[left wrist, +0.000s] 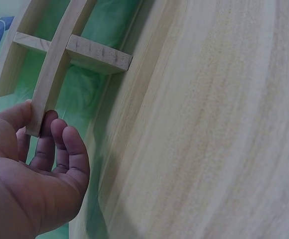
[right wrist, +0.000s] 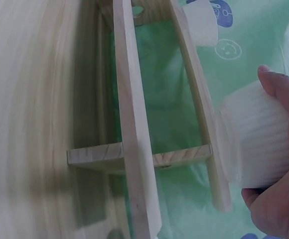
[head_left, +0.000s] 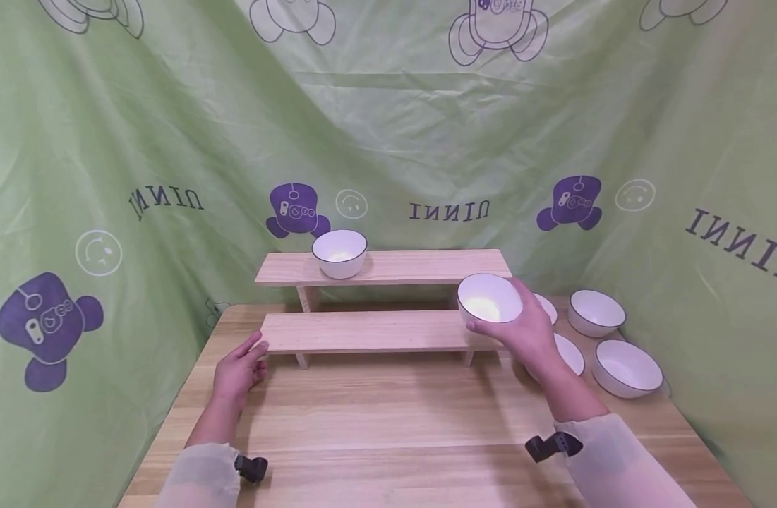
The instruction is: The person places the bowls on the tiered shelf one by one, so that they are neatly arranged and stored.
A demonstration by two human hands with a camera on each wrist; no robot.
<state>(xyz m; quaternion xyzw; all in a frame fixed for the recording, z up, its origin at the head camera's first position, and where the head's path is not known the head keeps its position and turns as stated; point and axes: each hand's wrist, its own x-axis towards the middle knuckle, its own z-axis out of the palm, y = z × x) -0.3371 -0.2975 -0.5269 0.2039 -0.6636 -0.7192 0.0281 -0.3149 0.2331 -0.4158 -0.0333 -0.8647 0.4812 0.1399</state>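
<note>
My right hand (head_left: 533,333) grips a white bowl (head_left: 490,299) with a dark rim, thumb and fingers on opposite sides. The bowl is over the right part of a two-tier wooden shelf (head_left: 356,331). In the right wrist view the bowl's ribbed outside (right wrist: 261,132) shows beside the upper board; I cannot tell whether they touch. At the left end of the lower board, my left hand (head_left: 237,370) pinches the wood between thumb and fingers, as the left wrist view shows. A second white bowl (head_left: 340,255) sits upright on the upper board, left of its middle.
Several more white bowls stand on the table's right side, among them a rear bowl (head_left: 596,312) and a front bowl (head_left: 627,368). My right forearm partly covers the nearer ones. A green printed curtain (head_left: 388,127) hangs behind and beside the wooden table (head_left: 375,430).
</note>
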